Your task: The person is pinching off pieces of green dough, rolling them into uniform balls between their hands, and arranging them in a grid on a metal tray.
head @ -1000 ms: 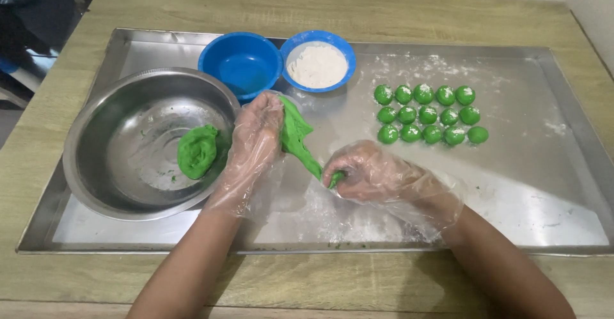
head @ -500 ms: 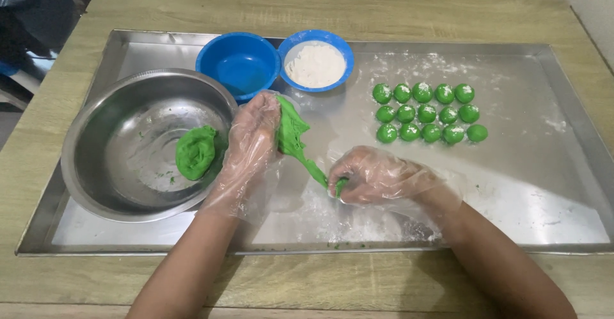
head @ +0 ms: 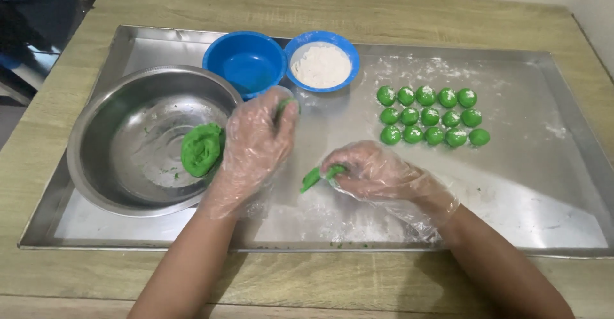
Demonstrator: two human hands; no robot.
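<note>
Wooden table carrying a floured steel tray (head: 550, 184). Gloved left hand (head: 256, 146) closed around a green dough lump (head: 284, 104), mostly hidden by the fingers. Gloved right hand (head: 377, 172) pinches a short dough strip (head: 316, 178) just above the tray, long axis slanting down-left; its right end is concealed.

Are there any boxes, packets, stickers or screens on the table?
None in view: only the flat steel tray, round steel mixing bowl, two round blue plastic bowls, green dough balls and the gloved hands.
</note>
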